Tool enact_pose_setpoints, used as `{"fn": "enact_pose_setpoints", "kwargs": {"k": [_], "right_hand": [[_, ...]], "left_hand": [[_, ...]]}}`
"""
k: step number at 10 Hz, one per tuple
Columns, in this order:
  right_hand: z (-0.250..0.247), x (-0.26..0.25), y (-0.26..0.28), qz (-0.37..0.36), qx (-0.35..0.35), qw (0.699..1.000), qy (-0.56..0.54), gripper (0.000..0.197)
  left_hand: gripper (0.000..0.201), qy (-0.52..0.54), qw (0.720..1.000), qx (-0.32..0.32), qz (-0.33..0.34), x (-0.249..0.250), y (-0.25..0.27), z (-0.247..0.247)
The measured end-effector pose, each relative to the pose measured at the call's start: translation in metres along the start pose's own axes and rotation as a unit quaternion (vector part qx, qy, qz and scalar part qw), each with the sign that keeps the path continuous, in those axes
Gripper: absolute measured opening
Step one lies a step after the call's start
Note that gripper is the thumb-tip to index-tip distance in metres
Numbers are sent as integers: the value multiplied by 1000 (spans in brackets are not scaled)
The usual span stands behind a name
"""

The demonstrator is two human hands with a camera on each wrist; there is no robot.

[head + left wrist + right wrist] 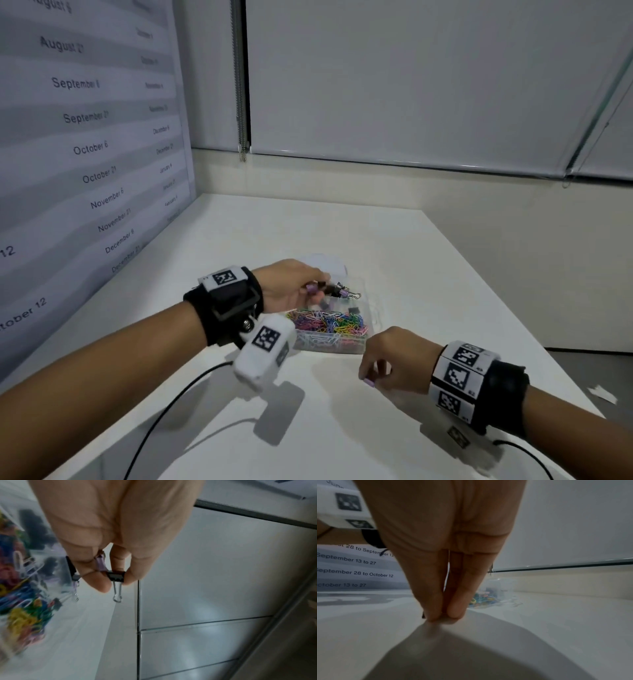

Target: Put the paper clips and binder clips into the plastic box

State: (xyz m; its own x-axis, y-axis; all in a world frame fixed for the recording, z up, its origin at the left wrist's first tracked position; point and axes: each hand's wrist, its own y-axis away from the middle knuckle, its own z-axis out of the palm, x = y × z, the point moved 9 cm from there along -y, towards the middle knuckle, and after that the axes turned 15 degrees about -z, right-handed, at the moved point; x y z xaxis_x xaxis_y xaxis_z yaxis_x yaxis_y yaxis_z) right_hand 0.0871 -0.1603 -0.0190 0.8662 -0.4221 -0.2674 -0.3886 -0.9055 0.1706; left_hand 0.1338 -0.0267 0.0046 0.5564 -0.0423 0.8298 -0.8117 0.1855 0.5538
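Binder clips (116, 576) pinched in left fingers (101, 582); right fingers (435, 609) pressed together on table (556, 628).

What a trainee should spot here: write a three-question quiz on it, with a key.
1. True or false: the left hand pinches black binder clips over the plastic box.
2. The coloured paper clips lie: A) scattered on the table, B) inside the plastic box, C) in the right hand.
3. Fill in: the right hand has its fingertips down on the white ____, in front of the box.

Key: 1 true; 2 B; 3 table.
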Motion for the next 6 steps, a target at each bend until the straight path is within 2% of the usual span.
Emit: {"fn": "enact_pose_setpoints", "kwargs": {"k": [2,3,4,5,6], "right_hand": [[-5,-1,-1,-6,7,1000,-20,15],[-32,0,-2,-7,67,997,-42,16],[-72,16,-7,23,178,981,-70,14],[-96,40,-16,69,264,958,-94,10],[-102,58,-31,111,303,941,-100,11]], "left_hand": [[8,103,991,82,-6,15,-30,-34],[11,121,986,104,-38,12,-42,-42],[21,57,988,121,-81,7,-47,-45],[28,5,989,111,-102,4,-46,-46],[29,20,992,96,-79,4,-49,-49]]}}
